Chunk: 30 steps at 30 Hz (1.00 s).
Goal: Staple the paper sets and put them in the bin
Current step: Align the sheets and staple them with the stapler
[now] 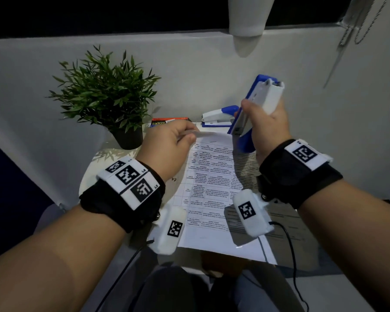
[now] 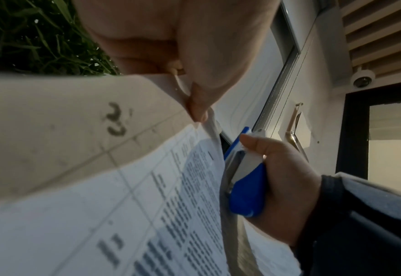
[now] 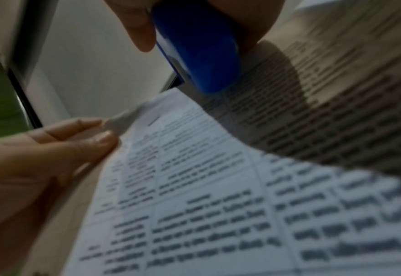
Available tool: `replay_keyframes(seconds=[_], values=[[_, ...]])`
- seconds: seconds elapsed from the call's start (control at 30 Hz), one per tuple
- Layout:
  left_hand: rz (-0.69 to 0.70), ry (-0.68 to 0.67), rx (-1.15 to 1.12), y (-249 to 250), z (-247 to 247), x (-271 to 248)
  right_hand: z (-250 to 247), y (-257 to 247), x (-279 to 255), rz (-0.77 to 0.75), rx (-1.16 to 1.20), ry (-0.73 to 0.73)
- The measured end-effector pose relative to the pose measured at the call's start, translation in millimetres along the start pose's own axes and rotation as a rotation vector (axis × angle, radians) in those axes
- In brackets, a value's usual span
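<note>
White table (image 1: 104,154), left fingers (image 1: 185,137) pinching paper set (image 1: 212,188) corner, right fingers (image 1: 248,109) gripping upright stapler (image 1: 257,102)

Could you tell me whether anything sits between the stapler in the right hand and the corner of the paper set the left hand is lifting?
Nothing visible does. The right hand grips the stapler just right of the paper set, whose far corner the left hand pinches. Only open air separates them.
</note>
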State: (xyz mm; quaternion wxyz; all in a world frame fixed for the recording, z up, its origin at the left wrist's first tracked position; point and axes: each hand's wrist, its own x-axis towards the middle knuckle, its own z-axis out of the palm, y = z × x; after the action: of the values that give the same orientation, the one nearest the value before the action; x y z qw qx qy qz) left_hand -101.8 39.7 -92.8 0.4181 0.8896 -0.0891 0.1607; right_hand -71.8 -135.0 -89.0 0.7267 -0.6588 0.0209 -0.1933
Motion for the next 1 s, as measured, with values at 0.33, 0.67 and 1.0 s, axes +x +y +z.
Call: replay_keyframes(seconds=[0.33, 0.67, 1.0], values=[[0.028, 0.015, -0.166, 1.4, 0.3, -3.4, 1.2, -2.9, 5.2, -0.077, -0.230, 0.044], [0.233, -0.216, 0.640, 17.0, -1.6, -2.3, 8.6, 2.4, 0.0, -0.075, -0.398, -0.102], [0.151, -0.369, 0.744, 12.2, -8.7, 36.1, -22.3, -23.2, -5.8, 0.034, -0.106, 0.123]])
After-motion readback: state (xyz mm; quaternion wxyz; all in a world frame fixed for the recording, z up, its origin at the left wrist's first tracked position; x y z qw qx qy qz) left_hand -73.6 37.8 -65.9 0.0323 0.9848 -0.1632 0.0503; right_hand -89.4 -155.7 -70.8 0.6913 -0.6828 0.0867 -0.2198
